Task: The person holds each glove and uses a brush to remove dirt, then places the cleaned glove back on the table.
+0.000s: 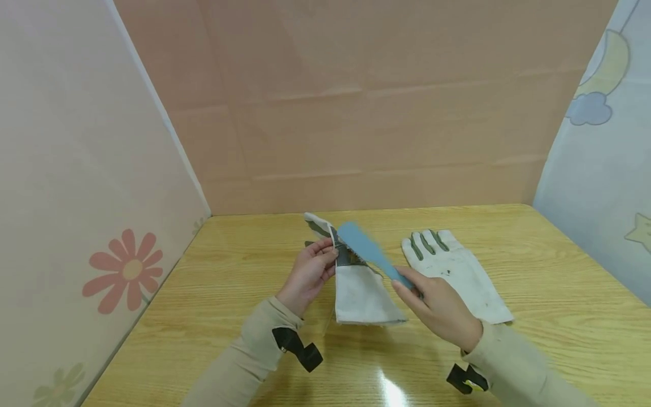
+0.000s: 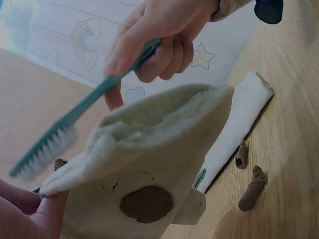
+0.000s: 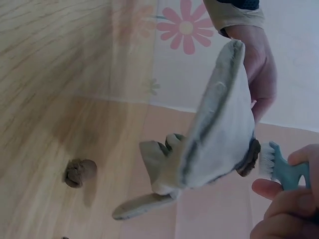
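In the head view my left hand [image 1: 307,271] pinches a white and grey-green work glove [image 1: 363,297] at its side. The glove is lifted off the table, its cuff hanging down with the opening gaping in the left wrist view. A flat brown patch [image 2: 146,205] sticks to its fabric, and a brown lump [image 3: 248,158] sits on the side facing the brush. My right hand [image 1: 439,305] grips the handle of a blue brush [image 1: 362,242] with white bristles [image 3: 266,159]. The bristles are right by that lump; whether they touch, I cannot tell.
A second white glove [image 1: 458,268] with green between its fingers lies flat on the wooden table [image 1: 229,294], to the right. Brown rolled lumps [image 2: 252,188] lie on the table near it. Papered walls [image 1: 356,113] stand behind and at both sides.
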`<state>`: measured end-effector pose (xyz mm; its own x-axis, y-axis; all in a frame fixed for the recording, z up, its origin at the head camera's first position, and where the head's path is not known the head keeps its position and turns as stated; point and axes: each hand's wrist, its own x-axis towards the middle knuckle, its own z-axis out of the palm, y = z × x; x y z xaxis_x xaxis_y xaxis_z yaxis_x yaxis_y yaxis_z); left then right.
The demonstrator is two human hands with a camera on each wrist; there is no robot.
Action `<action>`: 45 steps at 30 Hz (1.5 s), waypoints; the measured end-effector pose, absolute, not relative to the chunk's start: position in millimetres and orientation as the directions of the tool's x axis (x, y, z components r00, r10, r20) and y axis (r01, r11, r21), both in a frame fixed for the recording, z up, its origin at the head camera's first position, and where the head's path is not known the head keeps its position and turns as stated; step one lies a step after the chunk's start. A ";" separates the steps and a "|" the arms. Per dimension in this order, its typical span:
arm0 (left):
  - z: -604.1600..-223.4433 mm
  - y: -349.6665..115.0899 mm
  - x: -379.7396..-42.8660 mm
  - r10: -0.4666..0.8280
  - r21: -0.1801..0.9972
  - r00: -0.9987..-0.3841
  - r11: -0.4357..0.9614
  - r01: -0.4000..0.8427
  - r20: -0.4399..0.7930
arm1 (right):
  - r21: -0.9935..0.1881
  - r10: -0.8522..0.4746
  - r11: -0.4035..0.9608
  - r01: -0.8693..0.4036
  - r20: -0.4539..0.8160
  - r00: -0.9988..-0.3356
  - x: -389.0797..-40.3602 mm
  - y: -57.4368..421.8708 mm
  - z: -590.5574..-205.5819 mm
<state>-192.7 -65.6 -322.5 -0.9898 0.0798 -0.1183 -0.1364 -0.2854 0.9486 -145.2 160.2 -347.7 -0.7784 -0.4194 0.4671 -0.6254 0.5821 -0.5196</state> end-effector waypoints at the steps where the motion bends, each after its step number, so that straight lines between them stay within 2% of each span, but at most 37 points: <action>1: -322.9 -65.3 -192.7 0.080 0.948 -0.990 -0.288 -0.135 -0.117 | -0.527 -0.424 0.587 -0.614 0.447 -0.788 -144.9 159.2 -348.5; 6: -324.2 -66.0 -193.0 0.070 0.948 -0.992 -0.295 -0.122 -0.106 | -0.531 -0.431 0.611 -0.587 0.399 -0.810 -141.5 159.6 -352.3; 12: -323.3 -66.9 -193.6 0.068 0.951 -0.993 -0.288 -0.110 -0.095 | -0.511 -0.417 0.636 -0.578 0.403 -0.815 -136.4 165.5 -354.6; 19: -323.8 -67.2 -193.7 0.059 0.951 -0.992 -0.285 -0.121 -0.108 | -0.476 -0.410 0.634 -0.610 0.462 -0.787 -132.6 170.5 -357.1; 28: -324.1 -64.3 -192.1 0.078 0.951 -0.990 -0.279 -0.132 -0.115 | -0.510 -0.387 0.571 -0.643 0.524 -0.759 -141.0 165.9 -344.5; 37: -325.4 -66.1 -192.1 0.059 0.947 -0.993 -0.299 -0.116 -0.104 | -0.518 -0.425 0.611 -0.599 0.424 -0.800 -138.1 160.2 -350.5; 45: -322.1 -70.2 -194.6 0.040 0.940 -0.994 -0.323 -0.106 -0.098 | -0.473 -0.407 0.655 -0.589 0.435 -0.803 -132.0 168.9 -355.6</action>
